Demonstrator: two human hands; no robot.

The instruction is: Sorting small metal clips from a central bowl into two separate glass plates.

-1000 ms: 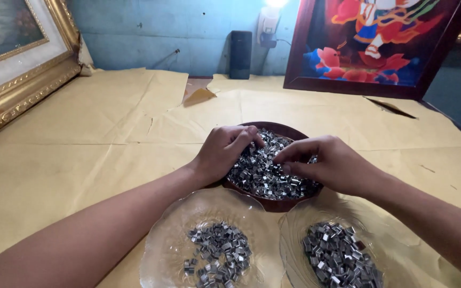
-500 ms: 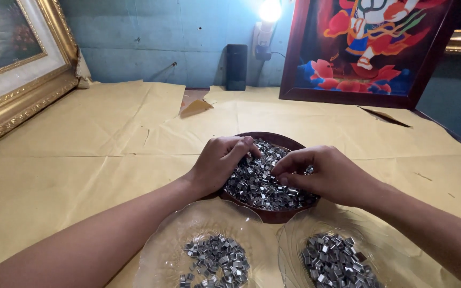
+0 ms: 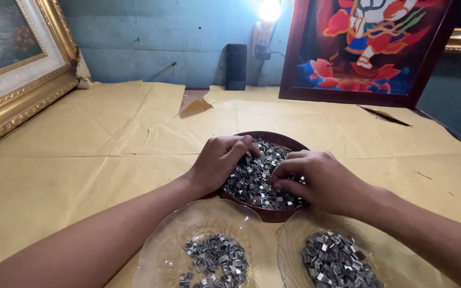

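A dark brown bowl [image 3: 278, 214] full of small shiny metal clips [image 3: 254, 181] sits mid-table. My left hand [image 3: 220, 160] rests on the bowl's left side, fingers curled into the clips. My right hand [image 3: 316, 178] lies over the right side, fingertips pinching among the clips; whether either hand holds a piece is hidden. Nearer to me stand two clear glass plates: the left plate [image 3: 172, 240] carries a small heap of clips [image 3: 214, 258], the right plate [image 3: 289, 250] a denser heap [image 3: 337, 261].
Yellow-brown paper [image 3: 92, 154] covers the table. A gold-framed picture [image 3: 12, 69] leans at the left, a dark-framed colourful picture [image 3: 369, 48] at the back right. A black box [image 3: 236, 66] and a lit lamp [image 3: 268, 16] stand by the blue wall.
The view has tilted slightly, so bowl and plates sit lower in frame. Both hands stay in the brown bowl, fingers shifting a little among the clips.
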